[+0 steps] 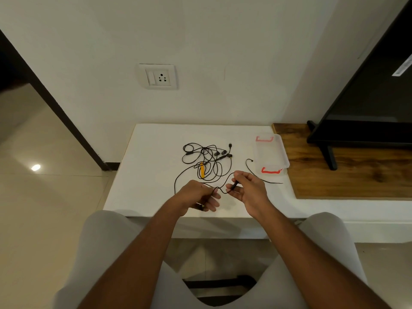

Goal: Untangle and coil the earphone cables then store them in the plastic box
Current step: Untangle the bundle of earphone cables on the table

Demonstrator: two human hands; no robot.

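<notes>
Both hands are low over the near edge of the bench (142, 175). Left hand (197, 197) pinches one strand (220, 191). Right hand (250, 189) pinches a black stub (235, 186) on the same strand; it's a plug or inline remote, can't tell which. There's a short slack span between them, probably held that way to isolate one lead and trace it back into the knot.

The rest of the earphone cables (207, 160) sit tangled mid-bench, with an orange piece (201, 172) caught inside. A loose end (252, 168) trails just beside the plastic box (270, 152). The box is clear, looks empty, and has red clips (270, 171). It sits at the bench's right edge, likely kept clear of the tangle but within right-hand reach for the drop-in.

Nothing is coiled yet, so I'd say early stage.
</notes>
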